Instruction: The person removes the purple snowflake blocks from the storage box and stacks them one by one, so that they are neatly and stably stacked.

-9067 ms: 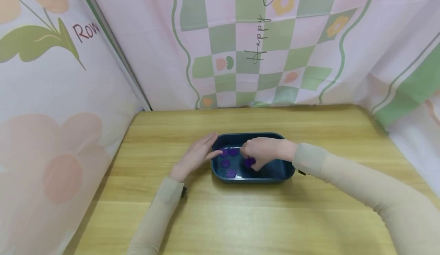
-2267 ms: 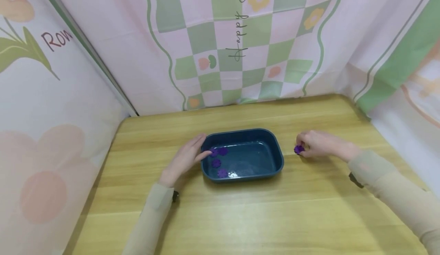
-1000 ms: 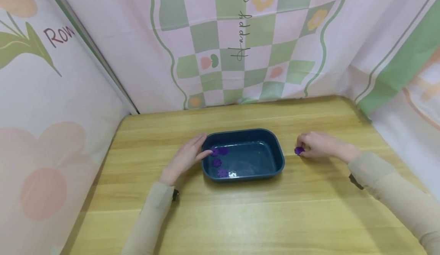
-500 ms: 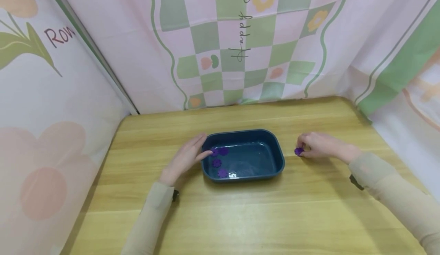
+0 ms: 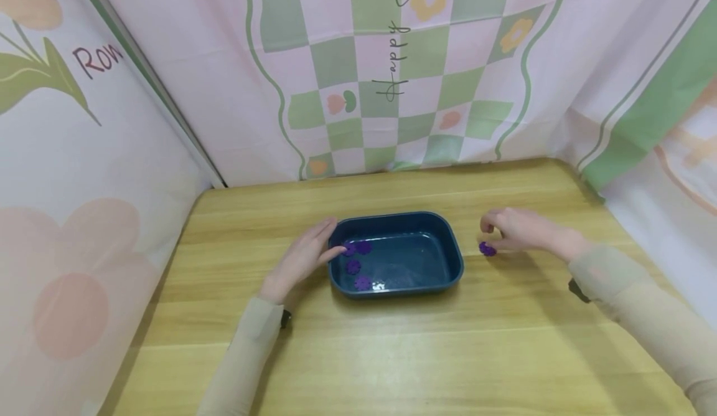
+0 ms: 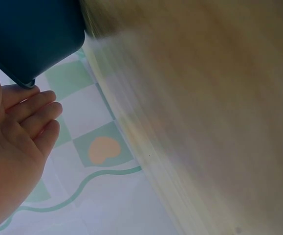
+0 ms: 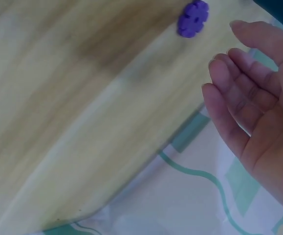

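Observation:
In the head view my left hand [image 5: 302,255] rests against the left end of a dark blue plastic box [image 5: 406,288], thumb over the rim and straight fingers along the outside. The left wrist view shows its fingertips at the rim of the box [image 6: 38,39]. Several flat purple notched discs [image 5: 353,267] lie at the box's left end, one partly behind my thumb. Right of the box, a purple notched piece [image 5: 488,249] sits on the table. My right hand [image 5: 518,228] hovers close above it, fingers loosely bent around nothing; the right wrist view shows a gap between fingertips and the notched piece [image 7: 193,18].
The wooden table [image 5: 358,354] carries the box near its middle. A printed curtain [image 5: 364,80] hangs along the back edge, with more patterned cloth [image 5: 67,248] at the left and cloth [image 5: 672,204] at the right.
My right hand has brought a purple piece out of the box to the table on the right, then released it and lifted slightly. The left hand stays at the box.

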The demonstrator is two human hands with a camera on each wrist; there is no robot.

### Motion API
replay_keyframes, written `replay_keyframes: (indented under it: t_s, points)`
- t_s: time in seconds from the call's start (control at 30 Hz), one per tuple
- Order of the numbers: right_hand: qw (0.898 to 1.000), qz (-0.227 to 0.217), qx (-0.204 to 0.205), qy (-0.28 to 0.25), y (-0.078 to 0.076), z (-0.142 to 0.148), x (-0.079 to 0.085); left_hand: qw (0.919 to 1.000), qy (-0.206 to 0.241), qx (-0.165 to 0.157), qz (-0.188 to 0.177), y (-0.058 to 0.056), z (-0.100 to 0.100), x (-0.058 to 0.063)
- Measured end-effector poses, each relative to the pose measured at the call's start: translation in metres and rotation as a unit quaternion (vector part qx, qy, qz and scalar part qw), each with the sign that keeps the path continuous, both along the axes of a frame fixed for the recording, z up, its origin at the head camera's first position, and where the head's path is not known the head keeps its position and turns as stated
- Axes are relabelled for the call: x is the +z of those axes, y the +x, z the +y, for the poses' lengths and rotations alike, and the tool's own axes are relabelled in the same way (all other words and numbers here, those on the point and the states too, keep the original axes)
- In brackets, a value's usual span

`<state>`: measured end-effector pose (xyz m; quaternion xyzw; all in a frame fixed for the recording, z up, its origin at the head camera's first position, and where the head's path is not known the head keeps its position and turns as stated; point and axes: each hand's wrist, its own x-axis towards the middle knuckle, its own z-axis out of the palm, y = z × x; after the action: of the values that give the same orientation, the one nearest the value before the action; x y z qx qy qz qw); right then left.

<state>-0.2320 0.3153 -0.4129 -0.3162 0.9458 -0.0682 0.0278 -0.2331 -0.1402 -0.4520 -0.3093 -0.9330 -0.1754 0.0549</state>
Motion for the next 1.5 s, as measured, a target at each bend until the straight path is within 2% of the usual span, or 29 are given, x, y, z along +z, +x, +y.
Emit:
replay_keyframes:
  t_s: [0.17,0.4,0.83,1.2,1.5]
  points:
    - [1.000,0.020,0.020,-0.006,-0.003,-0.006,0.010,1.0000,-0.001,-0.002,0.008,0.000,0.001,0.000]
    - [0.999,0.030,0.017,0.011,-0.009,-0.016,0.025,0.9998,-0.001,-0.005,0.021,-0.001,0.002,-0.001]
    - [0.998,0.046,0.045,0.009,-0.014,-0.045,0.050,0.9998,-0.002,-0.006,0.019,0.000,0.001,-0.001]
    - [0.998,0.037,0.053,0.019,-0.020,-0.069,0.061,0.9999,-0.005,-0.004,0.015,0.000,0.001,0.000]
    - [0.997,0.034,0.072,0.014,-0.025,-0.089,0.062,0.9997,-0.004,-0.007,0.024,0.000,0.000,0.000]
